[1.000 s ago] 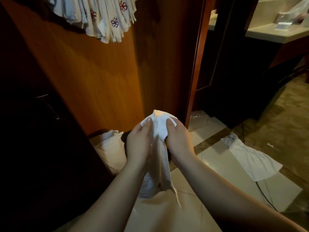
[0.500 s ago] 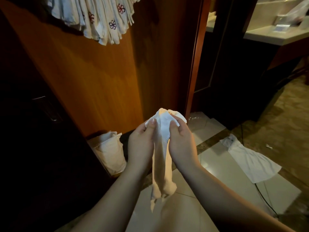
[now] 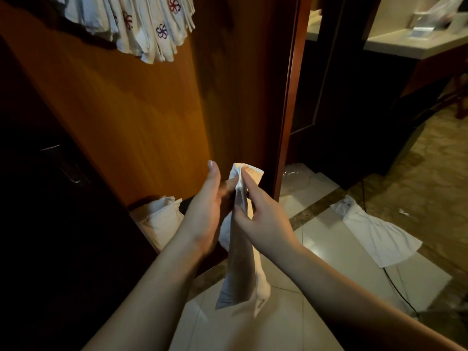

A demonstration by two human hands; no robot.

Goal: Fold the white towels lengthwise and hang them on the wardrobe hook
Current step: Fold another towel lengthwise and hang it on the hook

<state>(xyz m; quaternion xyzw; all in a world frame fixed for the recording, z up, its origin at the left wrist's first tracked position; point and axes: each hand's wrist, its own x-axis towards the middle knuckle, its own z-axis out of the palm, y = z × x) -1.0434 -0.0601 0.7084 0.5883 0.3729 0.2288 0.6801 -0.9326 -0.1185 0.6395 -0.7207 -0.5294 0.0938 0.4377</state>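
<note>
A white towel (image 3: 240, 252) is held upright in front of a person's chest, seen from a head-worn camera looking down. The towel has been gathered into a long, narrow strip that hangs from the hands toward the tiled floor (image 3: 329, 239), its lower end free in the air. The top corner of the strip is pinched between the thumb and forefinger of the right hand (image 3: 260, 216), the other fingers being loosely curled beneath. The left hand (image 3: 207, 211) is placed against the left side of the strip, its thumb raised and straight; its fingers lie behind the cloth, and whether they close on it cannot be told.

Behind the hands, a brown wooden wardrobe panel (image 3: 141, 127) is seen. At the top of the view, a bunch of hung towels (image 3: 141, 24) with small flower marks is draped, presumably from the hook, which itself is out of sight. On the floor by the wardrobe a white bundle of cloth (image 3: 159, 221) is lying, and well to the right another towel (image 3: 374, 231) is spread flat on the tiles.

The lengthwise fold appears to be nearly finished, judging by the narrow shape. For the next move, the strip would need to be kept from falling open while it is lifted up and to the left, then draped beside the hung towels.
</note>
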